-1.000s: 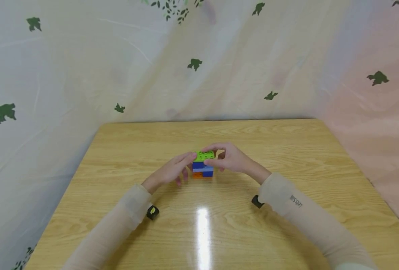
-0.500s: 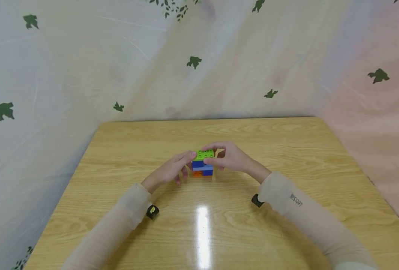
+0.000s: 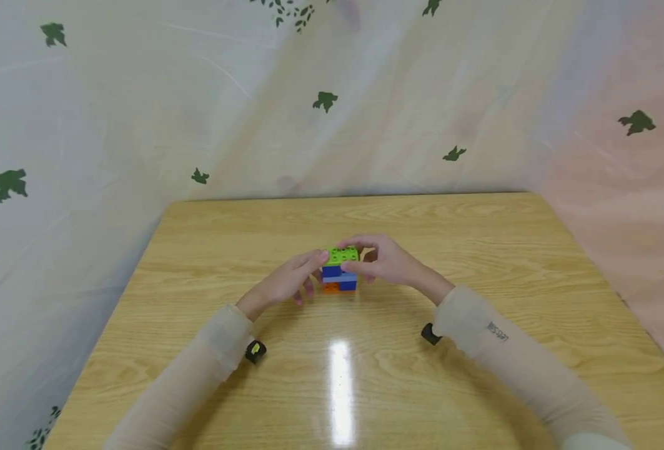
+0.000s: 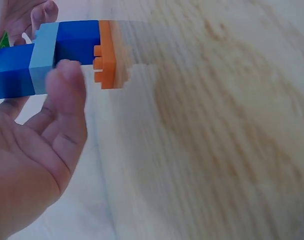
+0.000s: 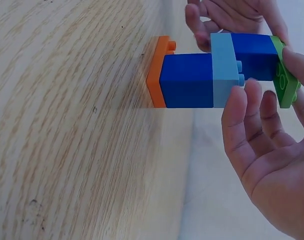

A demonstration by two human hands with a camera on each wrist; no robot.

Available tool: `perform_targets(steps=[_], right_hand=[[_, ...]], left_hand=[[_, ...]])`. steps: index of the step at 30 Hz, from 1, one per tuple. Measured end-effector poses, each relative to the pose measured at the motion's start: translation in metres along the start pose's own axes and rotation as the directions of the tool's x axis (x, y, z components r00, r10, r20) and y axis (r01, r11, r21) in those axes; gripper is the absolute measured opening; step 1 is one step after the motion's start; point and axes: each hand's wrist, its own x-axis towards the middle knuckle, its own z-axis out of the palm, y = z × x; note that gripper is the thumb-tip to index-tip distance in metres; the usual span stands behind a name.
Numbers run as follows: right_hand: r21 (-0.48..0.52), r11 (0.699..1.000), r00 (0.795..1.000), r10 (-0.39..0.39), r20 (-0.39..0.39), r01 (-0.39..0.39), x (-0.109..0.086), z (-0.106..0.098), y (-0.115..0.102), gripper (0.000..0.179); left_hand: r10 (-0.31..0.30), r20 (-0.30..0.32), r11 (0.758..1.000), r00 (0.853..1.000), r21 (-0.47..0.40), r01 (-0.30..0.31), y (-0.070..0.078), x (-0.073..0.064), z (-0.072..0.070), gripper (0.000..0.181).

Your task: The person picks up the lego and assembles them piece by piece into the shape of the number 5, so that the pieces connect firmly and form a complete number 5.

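A small tower of toy building bricks stands upright on the wooden table, between both hands. Lowest is a thin orange brick (image 5: 156,75), bearing a dark blue brick (image 5: 187,80) on its right part. Across that lies a thin light blue brick (image 5: 224,75), topped at its left by another dark blue brick (image 4: 12,71) and a thin green brick (image 3: 343,254). My right hand (image 3: 389,261) pinches the green brick from front and back near its right end. My left hand (image 3: 281,282) holds its left end; part of that grip is hidden. The lower fingers of both hands hang loosely curled.
The wooden table (image 3: 287,387) carries a bright light reflection near its front. A pale cloth (image 3: 242,125) with dark green bird shapes hangs behind and at the sides. Small black devices sit at the left wrist (image 3: 255,351) and right wrist (image 3: 430,334).
Both hands keep their hold on the green brick, and the tower stays in place. Only the head view has shifted slightly.
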Motion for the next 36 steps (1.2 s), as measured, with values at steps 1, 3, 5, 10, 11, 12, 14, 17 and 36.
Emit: perform_targets(steps=[1, 3, 5, 10, 11, 12, 14, 17, 36], right_hand=[[-0.018, 1.000, 1.000, -0.010, 0.003, 0.010, -0.001, 0.000, 0.000, 0.040], [-0.057, 0.998, 1.000, -0.031, 0.003, 0.031, -0.002, -0.001, 0.000, 0.043], [-0.094, 0.995, 0.999, -0.043, -0.008, 0.043, -0.004, -0.002, 0.000, 0.049], [-0.104, 0.994, 1.000, -0.018, -0.025, 0.016, -0.010, -0.002, 0.003, 0.065], [-0.095, 0.995, 1.000, -0.008, -0.019, 0.007, -0.010, -0.002, 0.004, 0.067], [-0.089, 0.996, 1.000, 0.002, -0.011, -0.003, -0.011, -0.002, 0.006, 0.067], [-0.080, 0.997, 1.000, 0.020, 0.009, -0.020, -0.014, -0.001, 0.010, 0.067], [-0.074, 0.997, 0.999, 0.036, 0.038, -0.033, -0.017, 0.000, 0.015, 0.064], [-0.015, 0.993, 0.991, 0.117, 0.064, -0.116, -0.022, 0.000, 0.019, 0.055]], left_hand=[[-0.002, -0.005, 1.000, 1.000, 0.021, 0.002, 0.001, 0.000, 0.000, 0.065], [0.000, -0.020, 0.998, 1.000, 0.066, 0.002, 0.001, -0.001, 0.000, 0.068], [0.026, -0.051, 0.993, 0.998, 0.119, -0.020, 0.000, -0.001, 0.000, 0.070], [0.186, -0.156, 0.977, 0.970, 0.134, -0.166, -0.003, -0.004, -0.002, 0.064], [0.219, -0.171, 0.973, 0.961, 0.115, -0.201, -0.004, -0.005, -0.002, 0.065], [0.252, -0.179, 0.967, 0.951, 0.087, -0.240, -0.006, -0.006, -0.002, 0.066], [0.311, -0.187, 0.950, 0.932, 0.031, -0.311, -0.009, -0.005, -0.001, 0.070], [0.348, -0.189, 0.934, 0.918, -0.010, -0.356, -0.011, -0.004, 0.002, 0.072], [0.394, -0.212, 0.907, 0.894, -0.068, -0.416, -0.012, 0.002, 0.014, 0.061]])
